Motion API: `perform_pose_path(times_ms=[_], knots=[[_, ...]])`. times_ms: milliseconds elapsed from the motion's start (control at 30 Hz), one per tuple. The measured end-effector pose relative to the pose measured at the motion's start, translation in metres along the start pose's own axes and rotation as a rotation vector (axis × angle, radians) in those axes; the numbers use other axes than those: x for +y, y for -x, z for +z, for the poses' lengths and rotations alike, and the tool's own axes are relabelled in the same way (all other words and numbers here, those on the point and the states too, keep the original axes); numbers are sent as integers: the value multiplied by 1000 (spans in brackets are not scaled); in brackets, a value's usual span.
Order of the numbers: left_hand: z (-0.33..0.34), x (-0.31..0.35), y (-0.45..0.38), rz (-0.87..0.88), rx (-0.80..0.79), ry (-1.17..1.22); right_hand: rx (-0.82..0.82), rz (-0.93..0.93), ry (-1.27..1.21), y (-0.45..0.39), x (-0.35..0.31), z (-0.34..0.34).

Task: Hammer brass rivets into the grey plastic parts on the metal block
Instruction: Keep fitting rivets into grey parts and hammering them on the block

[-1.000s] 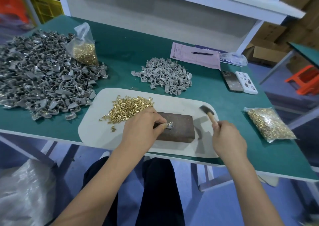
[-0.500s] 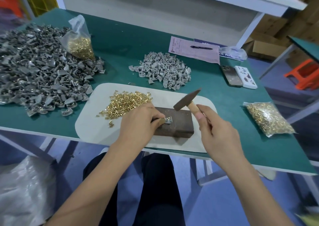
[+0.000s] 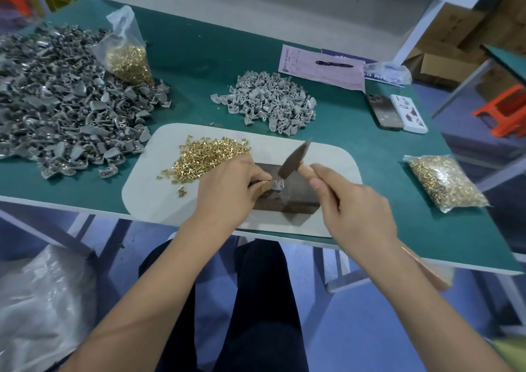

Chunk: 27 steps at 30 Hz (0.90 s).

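Head view: blue label under plastic reads partly "Ar"; pink form illegible.

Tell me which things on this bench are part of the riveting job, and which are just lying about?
In use: hammer in the right hand; grey part pinched by the left hand on the metal block; loose brass rivets; grey part piles.

Lying about: two phones; pen on pink paper.
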<state>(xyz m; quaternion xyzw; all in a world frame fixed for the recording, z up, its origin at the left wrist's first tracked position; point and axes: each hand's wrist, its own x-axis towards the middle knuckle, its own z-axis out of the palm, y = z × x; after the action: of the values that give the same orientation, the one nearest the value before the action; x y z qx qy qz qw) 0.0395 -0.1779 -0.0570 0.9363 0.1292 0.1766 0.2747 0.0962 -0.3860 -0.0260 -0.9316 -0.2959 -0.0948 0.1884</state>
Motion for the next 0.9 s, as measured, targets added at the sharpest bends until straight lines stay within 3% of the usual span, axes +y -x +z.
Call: perform_pose_path(times_ms=[67, 167, 333, 467, 600, 700, 833, 900], knots=[[0, 0, 0, -17, -4, 6, 63, 36, -53, 1, -1, 0], [-1, 1, -1, -19, -3, -8, -76, -4, 29, 2, 2, 0], [-2, 2, -2, -26, -25, -2, 129, 88, -160, 6, -3, 4], [-4, 4, -3, -16, -32, -37, 1, 65, -46, 14, -1, 10], [-4, 4, -4, -21, -34, -45, 140, 105, -133, 15, -1, 8], [-4, 4, -5, -19, -34, -51, 16, 40, -33, 16, -5, 9], [-4, 4, -5, -29, -43, -48, 102, 80, -111, 14, -1, 4], [-4, 4, -5, -26, -45, -44, 0, 41, -56, 12, 1, 2]])
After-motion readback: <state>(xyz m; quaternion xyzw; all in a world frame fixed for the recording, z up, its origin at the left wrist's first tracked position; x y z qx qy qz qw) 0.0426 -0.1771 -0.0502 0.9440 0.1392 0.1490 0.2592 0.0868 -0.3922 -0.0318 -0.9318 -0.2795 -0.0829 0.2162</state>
